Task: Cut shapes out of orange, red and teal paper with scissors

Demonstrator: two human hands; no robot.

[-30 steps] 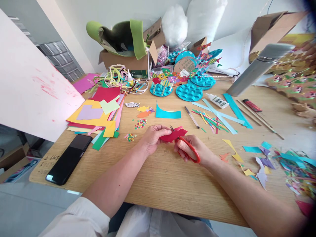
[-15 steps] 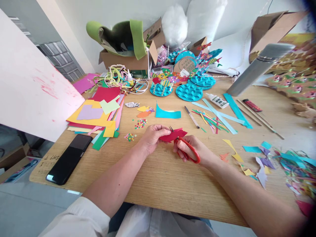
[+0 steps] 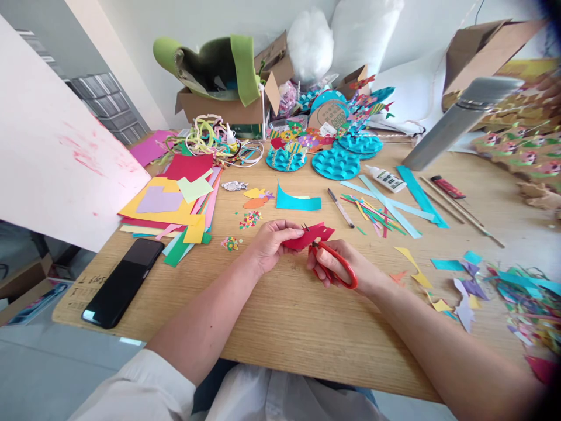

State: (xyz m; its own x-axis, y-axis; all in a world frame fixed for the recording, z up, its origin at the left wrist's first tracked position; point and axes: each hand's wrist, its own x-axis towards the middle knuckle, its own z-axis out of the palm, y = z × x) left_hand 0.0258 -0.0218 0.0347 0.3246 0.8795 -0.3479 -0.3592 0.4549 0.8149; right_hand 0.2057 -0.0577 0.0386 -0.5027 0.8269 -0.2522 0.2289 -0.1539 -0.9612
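Observation:
My left hand (image 3: pixel 272 244) pinches the left end of a red paper piece (image 3: pixel 313 234) above the middle of the wooden table. Red-handled scissors (image 3: pixel 339 266) are gripped in my right hand (image 3: pixel 333 264), just right of the paper. Their blades cross the red paper, with the dark tips showing past its upper edge. The paper's right part has an uneven, cut outline. Behind my hands lies a turquoise paper piece (image 3: pixel 298 203) with a curved edge, and a pen (image 3: pixel 340 208) rests to its right.
Stacked coloured paper (image 3: pixel 151 216) and a black phone (image 3: pixel 123 283) lie at the left. Small confetti dots, paper fish shapes, thin strips, a glue bottle (image 3: pixel 386 179) and paper scraps (image 3: pixel 464 304) surround my hands. A grey tumbler (image 3: pixel 460 126) stands back right.
The red paper has shifted and turned slightly, and more of its right end shows spread beside the scissors. Both hands have barely moved and keep their holds.

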